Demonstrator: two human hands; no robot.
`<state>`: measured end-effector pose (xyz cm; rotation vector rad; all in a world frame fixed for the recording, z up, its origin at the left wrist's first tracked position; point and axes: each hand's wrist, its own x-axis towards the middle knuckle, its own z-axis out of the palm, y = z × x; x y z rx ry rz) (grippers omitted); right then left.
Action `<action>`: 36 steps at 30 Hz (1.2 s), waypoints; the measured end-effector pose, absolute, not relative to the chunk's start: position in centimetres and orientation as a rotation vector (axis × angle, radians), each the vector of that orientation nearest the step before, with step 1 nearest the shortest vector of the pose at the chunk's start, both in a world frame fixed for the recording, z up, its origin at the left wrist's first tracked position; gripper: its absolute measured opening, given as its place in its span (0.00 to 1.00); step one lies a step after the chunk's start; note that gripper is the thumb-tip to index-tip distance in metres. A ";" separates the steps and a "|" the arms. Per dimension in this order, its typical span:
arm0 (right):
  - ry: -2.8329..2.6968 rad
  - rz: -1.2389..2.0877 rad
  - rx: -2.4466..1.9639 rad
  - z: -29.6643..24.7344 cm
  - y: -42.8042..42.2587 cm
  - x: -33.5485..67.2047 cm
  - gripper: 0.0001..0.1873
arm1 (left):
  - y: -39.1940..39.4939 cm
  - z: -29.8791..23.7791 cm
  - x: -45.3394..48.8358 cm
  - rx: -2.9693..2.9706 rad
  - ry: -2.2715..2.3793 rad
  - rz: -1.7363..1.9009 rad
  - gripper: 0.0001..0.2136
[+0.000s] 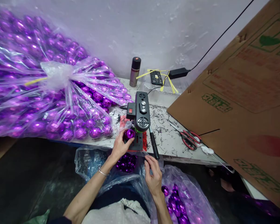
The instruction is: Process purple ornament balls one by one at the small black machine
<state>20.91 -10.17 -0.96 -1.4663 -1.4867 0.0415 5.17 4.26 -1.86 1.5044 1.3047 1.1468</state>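
Observation:
My left hand (119,145) grips a shiny purple faceted ball (129,134) and holds it on the base of a small black bench machine (140,115) with a red switch. The machine's black lever handle (154,146) slants down toward me. My right hand (153,174) hovers just below that handle, fingers curled and pinched together; what they hold, if anything, is too small to make out.
A huge clear bag of purple balls (44,90) fills the left of the white bench (170,140). Two open bags with purple balls (127,162) (177,202) sit below. Red-handled scissors (189,138), a spray can (134,71), a power adapter (178,73) and a leaning cardboard sheet (242,93) stand right.

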 end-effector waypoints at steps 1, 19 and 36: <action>-1.479 0.048 -1.474 -1.1 -10.3 21.0 0.12 | 4.3 -1.9 5.1 1.566 1.324 1.135 0.25; -1.467 0.038 -1.521 -1.1 -10.2 22.6 0.15 | 4.1 -1.4 5.0 2.081 1.186 1.100 0.24; -1.485 -0.254 -1.439 3.9 -6.9 22.8 0.25 | 5.6 -3.2 6.7 1.899 1.185 1.052 0.29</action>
